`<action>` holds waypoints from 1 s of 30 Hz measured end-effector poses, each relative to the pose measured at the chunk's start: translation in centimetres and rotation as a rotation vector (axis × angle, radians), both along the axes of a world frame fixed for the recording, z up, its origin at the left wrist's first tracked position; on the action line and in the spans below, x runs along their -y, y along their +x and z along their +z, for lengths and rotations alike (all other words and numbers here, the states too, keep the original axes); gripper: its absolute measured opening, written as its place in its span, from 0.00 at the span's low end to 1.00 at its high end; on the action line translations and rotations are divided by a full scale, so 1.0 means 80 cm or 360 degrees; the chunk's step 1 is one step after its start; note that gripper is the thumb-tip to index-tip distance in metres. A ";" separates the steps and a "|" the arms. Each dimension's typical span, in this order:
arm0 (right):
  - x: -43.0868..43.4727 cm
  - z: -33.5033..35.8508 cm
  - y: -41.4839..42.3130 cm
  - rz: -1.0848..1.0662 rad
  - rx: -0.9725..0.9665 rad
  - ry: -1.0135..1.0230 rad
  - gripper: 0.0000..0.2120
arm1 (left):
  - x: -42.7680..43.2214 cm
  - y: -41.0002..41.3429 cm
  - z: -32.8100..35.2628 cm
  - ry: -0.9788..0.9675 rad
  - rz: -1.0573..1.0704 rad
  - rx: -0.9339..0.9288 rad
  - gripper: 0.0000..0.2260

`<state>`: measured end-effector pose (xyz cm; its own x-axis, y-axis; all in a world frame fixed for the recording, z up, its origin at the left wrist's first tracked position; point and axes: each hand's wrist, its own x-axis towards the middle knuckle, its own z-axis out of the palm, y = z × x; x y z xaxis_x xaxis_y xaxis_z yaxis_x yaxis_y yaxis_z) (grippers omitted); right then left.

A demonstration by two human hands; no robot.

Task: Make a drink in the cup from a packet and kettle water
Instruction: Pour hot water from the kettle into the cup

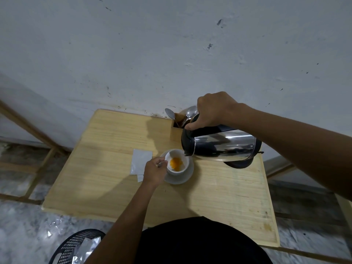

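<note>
A white cup [178, 168] with orange powder in its bottom stands on a white saucer [187, 176] near the middle of the wooden table [114, 187]. My left hand [154, 171] grips the cup at its left side. My right hand [213, 111] holds the black handle of a steel kettle [221, 144], tipped sideways with its spout just over the cup's right rim. No water stream is visible. A silver packet [141, 161], torn open, lies flat just left of the cup, with a small torn strip [140, 178] below it.
A wooden holder [177, 128] with two spoons stands behind the cup against the white wall. A black mesh bin [76, 246] holding silver wrappers sits on the marble floor at lower left. Wooden frame bars run on both sides of the table.
</note>
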<state>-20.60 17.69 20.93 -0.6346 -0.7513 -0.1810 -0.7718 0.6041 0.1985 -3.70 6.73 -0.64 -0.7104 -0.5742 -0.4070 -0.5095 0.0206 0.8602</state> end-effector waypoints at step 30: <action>0.012 0.040 -0.003 0.0156 -0.0151 0.0151 0.33 | -0.002 0.001 0.000 -0.0114 -0.0017 -0.0005 0.11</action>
<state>-20.85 16.72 24.13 -0.5766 -0.7930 -0.1967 -0.8013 0.5018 0.3257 -3.61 6.87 -0.66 -0.7181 -0.5940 -0.3627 -0.5061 0.0880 0.8580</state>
